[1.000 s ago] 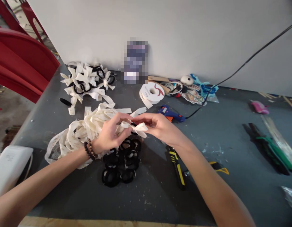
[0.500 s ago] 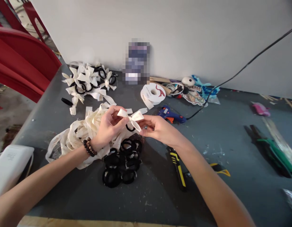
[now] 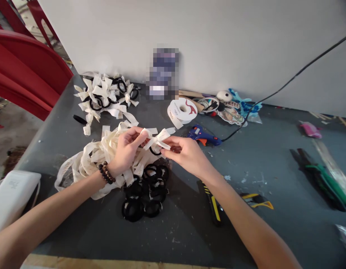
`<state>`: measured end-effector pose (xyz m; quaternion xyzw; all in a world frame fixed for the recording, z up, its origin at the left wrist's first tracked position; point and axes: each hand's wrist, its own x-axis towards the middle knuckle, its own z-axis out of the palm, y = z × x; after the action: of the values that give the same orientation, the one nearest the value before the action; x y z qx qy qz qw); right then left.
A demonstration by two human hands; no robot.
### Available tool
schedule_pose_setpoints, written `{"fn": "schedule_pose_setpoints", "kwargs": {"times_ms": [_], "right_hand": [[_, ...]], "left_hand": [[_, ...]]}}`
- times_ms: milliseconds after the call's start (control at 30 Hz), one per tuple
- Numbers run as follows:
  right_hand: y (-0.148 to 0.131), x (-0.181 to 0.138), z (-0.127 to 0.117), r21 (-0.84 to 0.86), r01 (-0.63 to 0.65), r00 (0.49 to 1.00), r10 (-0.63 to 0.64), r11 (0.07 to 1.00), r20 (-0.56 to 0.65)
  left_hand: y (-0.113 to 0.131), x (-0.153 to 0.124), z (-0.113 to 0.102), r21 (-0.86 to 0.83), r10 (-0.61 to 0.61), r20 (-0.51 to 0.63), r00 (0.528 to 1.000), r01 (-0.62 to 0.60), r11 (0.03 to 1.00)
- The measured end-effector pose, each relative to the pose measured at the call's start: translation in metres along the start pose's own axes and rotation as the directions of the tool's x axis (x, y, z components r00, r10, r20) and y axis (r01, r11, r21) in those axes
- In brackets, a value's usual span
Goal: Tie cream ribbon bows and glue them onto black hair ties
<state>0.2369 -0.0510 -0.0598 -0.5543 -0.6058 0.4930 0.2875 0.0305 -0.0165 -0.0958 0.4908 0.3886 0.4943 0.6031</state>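
Both hands meet above the table's middle on a small cream ribbon bow [image 3: 156, 139] tied to a black hair tie [image 3: 154, 151]. My left hand [image 3: 127, 151], with a bead bracelet at the wrist, pinches the bow's left wing. My right hand [image 3: 186, 153] pinches its right wing. Under my left hand lies a heap of loose cream ribbon pieces [image 3: 97, 158]. A pile of black hair ties [image 3: 146, 190] lies just below the hands.
Finished bows on hair ties [image 3: 104, 98] are heaped at the back left. A ribbon spool [image 3: 182, 109], a blue glue gun [image 3: 204, 135] with its cord, a yellow-black cutter [image 3: 213, 203], scissors [image 3: 257, 200], green pliers [image 3: 325, 179] and a white box [image 3: 10, 196] lie around on the grey table [image 3: 273, 157].
The bow was lifted and turned between my fingers so its wings spread open; my hands shifted slightly up and right while still holding it.
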Motion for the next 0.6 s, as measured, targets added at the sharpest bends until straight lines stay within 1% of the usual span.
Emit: {"fn": "schedule_pose_setpoints", "kwargs": {"times_ms": [100,200,267,367,467,533,600], "right_hand": [[0.003,0.001,-0.001,0.089,-0.033,0.999,0.034,0.995,-0.010],[0.008,0.003,-0.003,0.158,-0.030,0.997,0.041,0.987,-0.062],[0.011,0.005,-0.004,0.192,-0.012,0.995,0.030,0.981,-0.093],[0.013,0.007,-0.004,0.260,-0.022,0.991,0.055,0.965,-0.118],[0.012,0.007,-0.002,0.260,-0.036,0.986,0.077,0.965,-0.147],[0.011,0.007,-0.001,0.261,-0.035,0.984,0.079,0.965,-0.159],[0.011,0.007,0.000,0.269,-0.030,0.983,0.077,0.963,-0.168]], "left_hand": [[-0.003,0.001,-0.002,-0.025,0.040,-0.001,0.999,-0.040,0.999],[-0.005,-0.001,-0.003,-0.007,0.074,0.017,0.997,-0.073,0.997],[-0.006,-0.002,-0.003,0.014,0.063,0.045,0.997,-0.064,0.998],[-0.005,-0.002,-0.003,0.007,0.049,0.088,0.995,-0.050,0.999],[-0.002,-0.003,0.000,0.030,0.010,0.133,0.991,-0.014,0.999],[0.001,-0.004,0.001,0.045,-0.004,0.138,0.990,-0.002,0.999],[0.003,-0.004,0.002,0.030,0.012,0.115,0.993,-0.016,0.999]]}}
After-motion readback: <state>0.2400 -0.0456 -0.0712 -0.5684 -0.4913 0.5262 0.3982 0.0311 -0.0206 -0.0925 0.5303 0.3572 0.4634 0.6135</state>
